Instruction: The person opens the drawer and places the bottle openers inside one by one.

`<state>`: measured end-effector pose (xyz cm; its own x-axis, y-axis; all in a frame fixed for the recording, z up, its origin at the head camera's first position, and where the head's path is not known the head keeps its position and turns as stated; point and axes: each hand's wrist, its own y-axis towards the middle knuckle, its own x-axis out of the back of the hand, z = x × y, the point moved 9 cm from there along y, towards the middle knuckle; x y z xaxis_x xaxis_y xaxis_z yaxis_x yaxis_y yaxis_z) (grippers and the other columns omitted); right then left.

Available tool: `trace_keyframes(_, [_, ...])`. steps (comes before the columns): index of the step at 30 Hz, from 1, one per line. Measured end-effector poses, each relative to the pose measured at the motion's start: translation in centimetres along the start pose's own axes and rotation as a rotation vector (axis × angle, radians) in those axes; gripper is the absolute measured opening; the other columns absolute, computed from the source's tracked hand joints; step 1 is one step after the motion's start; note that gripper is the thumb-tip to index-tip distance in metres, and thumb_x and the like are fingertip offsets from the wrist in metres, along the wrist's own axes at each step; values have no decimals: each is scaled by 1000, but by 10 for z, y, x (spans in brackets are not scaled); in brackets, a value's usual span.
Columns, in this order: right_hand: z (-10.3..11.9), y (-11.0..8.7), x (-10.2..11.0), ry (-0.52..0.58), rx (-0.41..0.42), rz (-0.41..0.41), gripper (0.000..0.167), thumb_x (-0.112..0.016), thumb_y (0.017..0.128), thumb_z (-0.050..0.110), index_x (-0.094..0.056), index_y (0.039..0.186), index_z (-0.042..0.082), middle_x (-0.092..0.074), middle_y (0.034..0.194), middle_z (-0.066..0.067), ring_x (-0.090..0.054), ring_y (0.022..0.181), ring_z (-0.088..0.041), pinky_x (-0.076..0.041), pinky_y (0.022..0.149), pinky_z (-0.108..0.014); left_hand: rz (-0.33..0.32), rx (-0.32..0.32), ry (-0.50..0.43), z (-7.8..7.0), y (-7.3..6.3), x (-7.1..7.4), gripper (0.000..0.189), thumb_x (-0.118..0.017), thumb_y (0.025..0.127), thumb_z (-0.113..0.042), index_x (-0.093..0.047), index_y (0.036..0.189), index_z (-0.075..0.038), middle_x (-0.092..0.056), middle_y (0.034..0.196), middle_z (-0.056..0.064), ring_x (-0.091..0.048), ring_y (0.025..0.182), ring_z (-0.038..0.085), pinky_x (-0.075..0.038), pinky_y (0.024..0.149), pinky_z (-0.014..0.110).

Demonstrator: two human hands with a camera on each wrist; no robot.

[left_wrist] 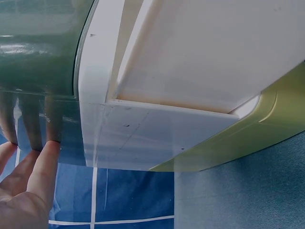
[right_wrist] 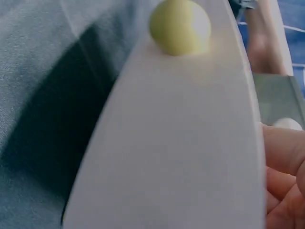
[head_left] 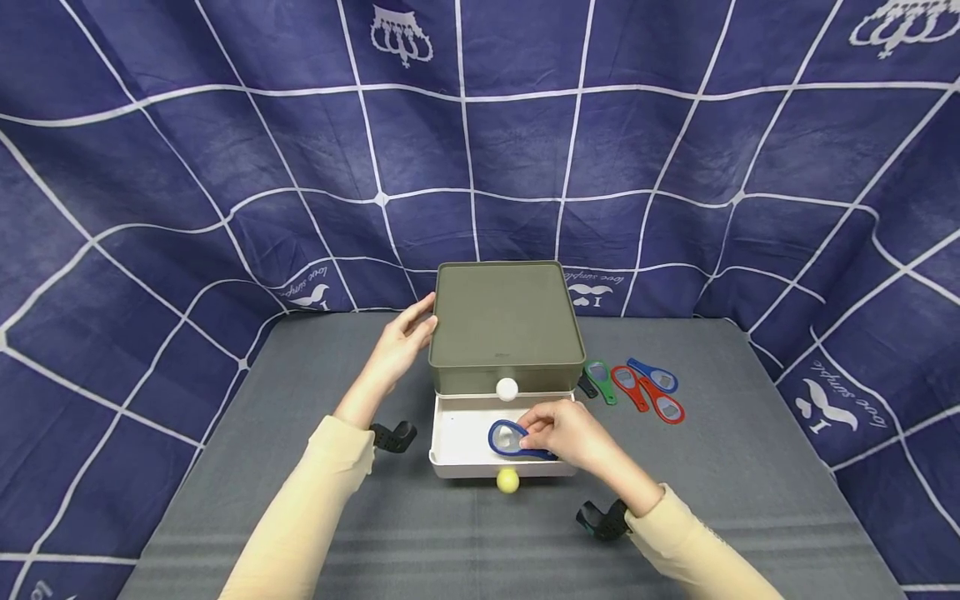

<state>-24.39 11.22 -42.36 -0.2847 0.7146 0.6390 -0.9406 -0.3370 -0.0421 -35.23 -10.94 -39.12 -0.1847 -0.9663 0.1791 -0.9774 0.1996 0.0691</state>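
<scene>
A dark green drawer box [head_left: 506,312] stands on the table, its lower white drawer [head_left: 453,433] pulled out toward me. Fingertips of my left hand [head_left: 396,350] touch the box's left side; in the left wrist view the fingers [left_wrist: 44,167] lie fairly straight against the glossy wall. Over the drawer, my right hand [head_left: 562,429] pinches a blue magnifying glass [head_left: 506,438] by its handle, lens pointing left. The right wrist view shows the drawer front [right_wrist: 176,133] with its yellow knob [right_wrist: 178,26]; the magnifying glass is hidden there.
Right of the box lie several magnifying glasses: a green one [head_left: 600,372], a red one [head_left: 628,383], another red one [head_left: 666,407], a blue one [head_left: 660,377] and a dark one [head_left: 587,386] partly behind the box. A white knob [head_left: 507,389] marks the upper drawer. A blue curtain [head_left: 517,150] hangs behind.
</scene>
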Motion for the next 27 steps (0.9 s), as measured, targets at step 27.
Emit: trace_keyframes(27, [16, 3, -8, -178, 90, -59, 11, -72, 78, -3, -73, 87, 3, -70, 73, 1, -64, 68, -6, -51, 65, -17, 5, -4, -5, 0, 0, 1, 52, -49, 105, -21, -35, 154, -14, -34, 159, 11, -40, 142, 31, -38, 115, 48])
